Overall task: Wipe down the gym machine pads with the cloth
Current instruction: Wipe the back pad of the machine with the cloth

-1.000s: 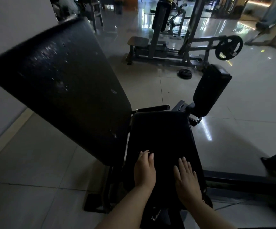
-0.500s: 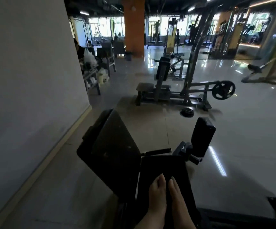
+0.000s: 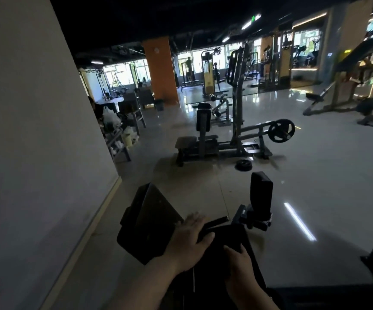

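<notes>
Both your left hand (image 3: 186, 240), lying flat, and right hand (image 3: 239, 258), grip unclear, could miss dirty spots on the dark seat pad (image 3: 223, 238) since no cloth shows

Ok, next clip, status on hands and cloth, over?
Left hand spread flat at seat pad's far edge. Right hand curled on the dark pad surface; a cloth can't be made out, too dark. Nothing in the way.
</notes>
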Motion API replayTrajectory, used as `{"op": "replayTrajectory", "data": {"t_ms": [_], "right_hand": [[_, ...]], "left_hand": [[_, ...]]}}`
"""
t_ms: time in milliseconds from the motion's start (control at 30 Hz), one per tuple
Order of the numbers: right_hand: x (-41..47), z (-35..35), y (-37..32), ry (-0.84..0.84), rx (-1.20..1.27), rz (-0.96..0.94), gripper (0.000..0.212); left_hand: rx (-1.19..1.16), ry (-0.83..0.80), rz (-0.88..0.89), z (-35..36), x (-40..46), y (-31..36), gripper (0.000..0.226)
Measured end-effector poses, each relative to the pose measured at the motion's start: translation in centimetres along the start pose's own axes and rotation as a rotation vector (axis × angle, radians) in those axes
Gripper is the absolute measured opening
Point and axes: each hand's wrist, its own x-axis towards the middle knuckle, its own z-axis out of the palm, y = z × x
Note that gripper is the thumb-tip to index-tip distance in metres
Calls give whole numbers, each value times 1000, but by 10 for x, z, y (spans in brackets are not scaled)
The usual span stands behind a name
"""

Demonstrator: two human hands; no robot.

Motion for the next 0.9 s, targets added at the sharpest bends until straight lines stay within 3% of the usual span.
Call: {"op": "replayTrajectory", "data": {"t_ms": [33,100,200,367,467,633,900], "right_hand": [[-12,-8,-13,-124,-87,-41,26],[-5,-16,-9,47,-97,-103,20],[10,-9,-4,112,-140,-92,17],[48,17,29,250,-103,-116,35],[65,34,45,289,-87,-115,27],[99,68,57,328,-51,-107,25],[158,102,31,317,-54,-98,33]], "left_hand": [[96,-34,-9,-8,0,-16,61],[281,-66,35,-24,-1,-44,60],[422,-75,36,-45,6,-90,61],[586,-104,22,-70,19,-163,62],[603,-154,51,-73,24,-190,65],[600,-321,283,-54,24,-214,80],[562,-233,269,-52,56,-239,82]]}}
